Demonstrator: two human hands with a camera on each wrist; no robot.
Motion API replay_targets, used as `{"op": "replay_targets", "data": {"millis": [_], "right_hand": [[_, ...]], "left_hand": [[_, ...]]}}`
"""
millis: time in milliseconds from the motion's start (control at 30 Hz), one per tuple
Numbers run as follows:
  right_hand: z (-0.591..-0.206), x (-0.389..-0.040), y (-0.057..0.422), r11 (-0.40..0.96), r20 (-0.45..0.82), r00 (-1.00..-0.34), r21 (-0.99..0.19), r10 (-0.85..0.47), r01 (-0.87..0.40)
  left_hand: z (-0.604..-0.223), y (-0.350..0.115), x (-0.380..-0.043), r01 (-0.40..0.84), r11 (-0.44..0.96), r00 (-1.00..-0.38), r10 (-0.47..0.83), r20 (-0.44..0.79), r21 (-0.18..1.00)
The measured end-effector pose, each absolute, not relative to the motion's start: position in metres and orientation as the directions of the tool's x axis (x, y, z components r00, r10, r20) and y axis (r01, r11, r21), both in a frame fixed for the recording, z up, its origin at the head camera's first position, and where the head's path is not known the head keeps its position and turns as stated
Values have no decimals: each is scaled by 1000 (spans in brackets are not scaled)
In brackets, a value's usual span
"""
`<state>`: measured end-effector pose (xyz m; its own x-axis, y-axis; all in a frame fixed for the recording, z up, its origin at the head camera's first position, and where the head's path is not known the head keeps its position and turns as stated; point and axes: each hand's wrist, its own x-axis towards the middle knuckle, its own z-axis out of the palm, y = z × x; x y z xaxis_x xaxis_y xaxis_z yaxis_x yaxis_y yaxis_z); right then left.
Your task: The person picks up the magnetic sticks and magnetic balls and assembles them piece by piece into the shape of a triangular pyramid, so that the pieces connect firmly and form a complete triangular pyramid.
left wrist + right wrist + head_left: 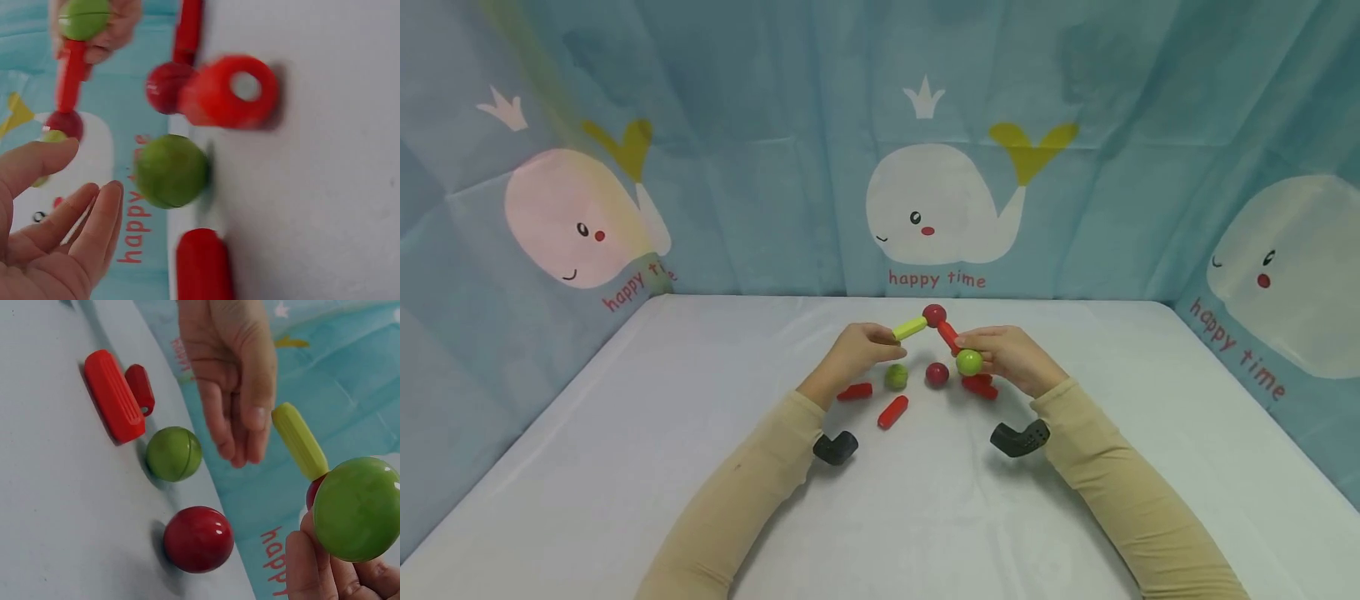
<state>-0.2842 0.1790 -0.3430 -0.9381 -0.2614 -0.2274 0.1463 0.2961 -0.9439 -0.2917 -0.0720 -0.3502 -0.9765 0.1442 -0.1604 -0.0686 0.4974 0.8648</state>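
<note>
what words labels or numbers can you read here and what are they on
"happy time": backdrop, below the middle whale
"happy ti e": below the left whale, one letter lost at a fold
"happy time": below the right whale
No readable text on the balls or rods.

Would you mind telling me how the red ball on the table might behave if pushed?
The red ball would probably roll readily, being round on a flat table. Its glossy highlight suggests it may feel slippery; its undented shape hints at stiffness.
</note>
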Motion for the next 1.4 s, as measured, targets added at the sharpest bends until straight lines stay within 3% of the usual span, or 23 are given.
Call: {"op": "replay_targets", "data": {"millis": [433, 867, 1400], "right_hand": [[-342, -288, 188, 275, -225, -953, -947, -202, 165], [-341, -288, 194, 249, -220, -955, -954, -201, 168], [-343, -289, 194, 212, -203, -955, -964, -216, 157]], "left_hand": [[-354, -49, -309, -13, 645, -926, 280, -252, 764], [-360, -33, -311, 22, 696, -894, 335, -298, 718], [-359, -60, -306, -69, 663, -924, 238, -298, 745]]}}
